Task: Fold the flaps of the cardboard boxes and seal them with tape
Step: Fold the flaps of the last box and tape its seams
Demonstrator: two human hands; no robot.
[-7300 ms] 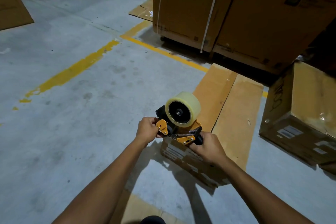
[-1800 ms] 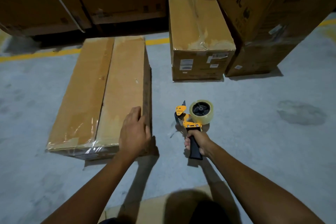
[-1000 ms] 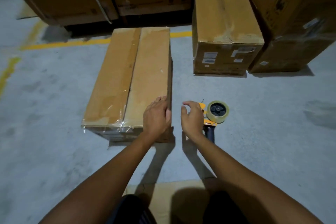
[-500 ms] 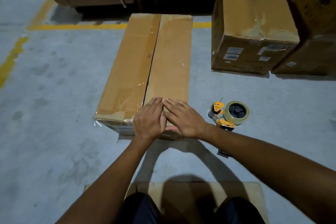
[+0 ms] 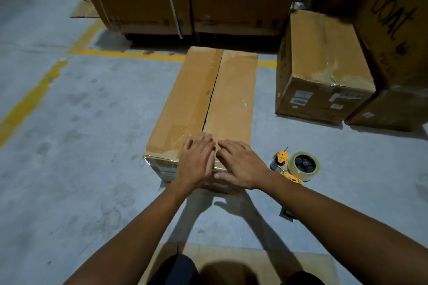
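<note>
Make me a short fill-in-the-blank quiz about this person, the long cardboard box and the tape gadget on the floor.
1. The left hand and right hand lie flat on the ____ end of the long box.
2. The tape dispenser lies on the floor, to the ____ of that box, and neither hand touches it.
3. The line painted on the floor is ____.

Missing words: near; right; yellow.

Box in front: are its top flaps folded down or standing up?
Folded down. Both flaps lie flat, meeting along a dark centre seam; the left hand and right hand rest on the near end.
</note>
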